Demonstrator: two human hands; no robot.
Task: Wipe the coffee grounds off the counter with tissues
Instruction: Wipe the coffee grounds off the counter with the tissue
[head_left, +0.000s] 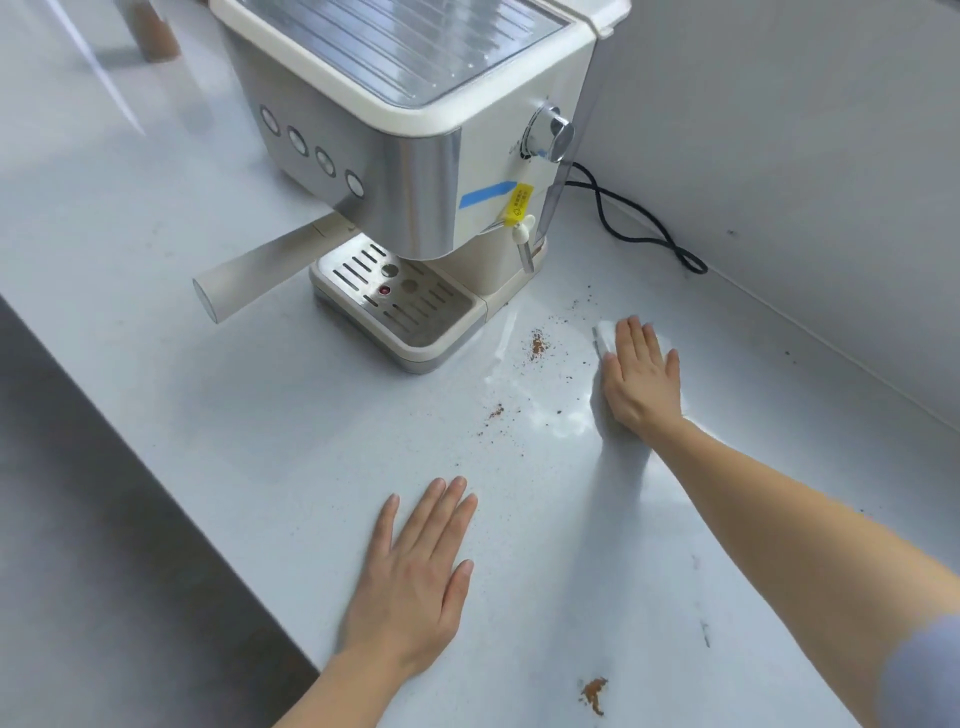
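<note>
Head view: right hand (641, 376) presses tissue (602, 338) between grounds (537, 345) and wall (831, 156).

One coffee machine (415, 130) at twelve o'clock has four buttons (311, 150). There is one left hand (410, 577), one right hand (641, 379), one tissue (602, 338), one cord (639, 223) and three clumps of coffee grounds (537, 345).

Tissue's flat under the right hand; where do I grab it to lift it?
Probably pinch the tissue at its exposed corner beyond the fingers, coming from the coffee machine side; the right hand presses the rest flat.
</note>
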